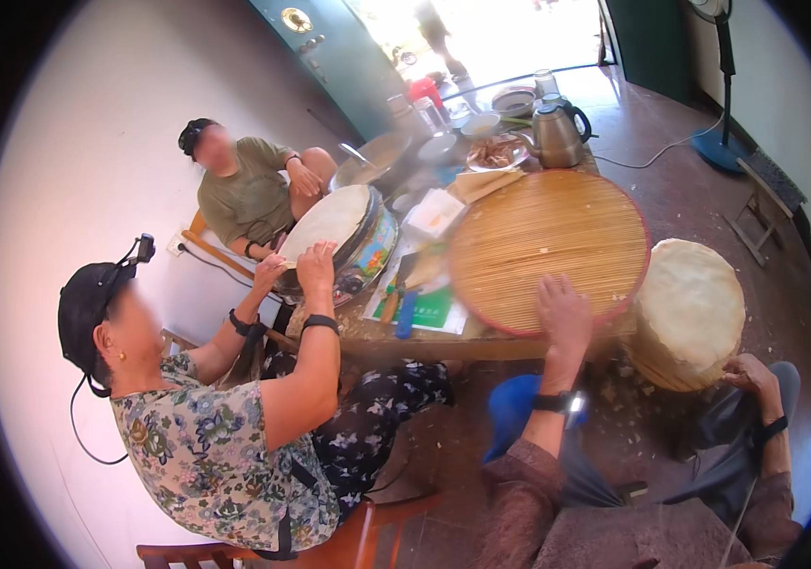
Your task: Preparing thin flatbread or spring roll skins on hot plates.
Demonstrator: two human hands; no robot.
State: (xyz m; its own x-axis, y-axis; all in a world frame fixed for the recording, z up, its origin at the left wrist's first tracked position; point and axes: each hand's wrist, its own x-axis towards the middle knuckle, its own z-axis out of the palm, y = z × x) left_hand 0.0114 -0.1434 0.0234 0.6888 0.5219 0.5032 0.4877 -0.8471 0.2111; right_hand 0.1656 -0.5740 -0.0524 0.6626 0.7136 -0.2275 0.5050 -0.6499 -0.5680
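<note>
My left hand (563, 309) lies on the near part of a round, ribbed tray (547, 242) with a red rim, apparently of bamboo or straw. It holds nothing. To the right of the table stands a tall stack of thin, pale, round wrappers or flatbreads (691, 302). At its lower right edge is my right hand (754, 373), fingers bent; whether they pinch a sheet cannot be made out. A few pale crumbs dot the tray.
A co-worker (220, 398) at left grips a pale sheet's edge on a round griddle (330, 224). Another person (249, 185) sits behind. The table bears a blue-handled scraper (407, 313), a metal kettle (557, 135) and several bowls. A pedestal fan (725, 85) stands far right.
</note>
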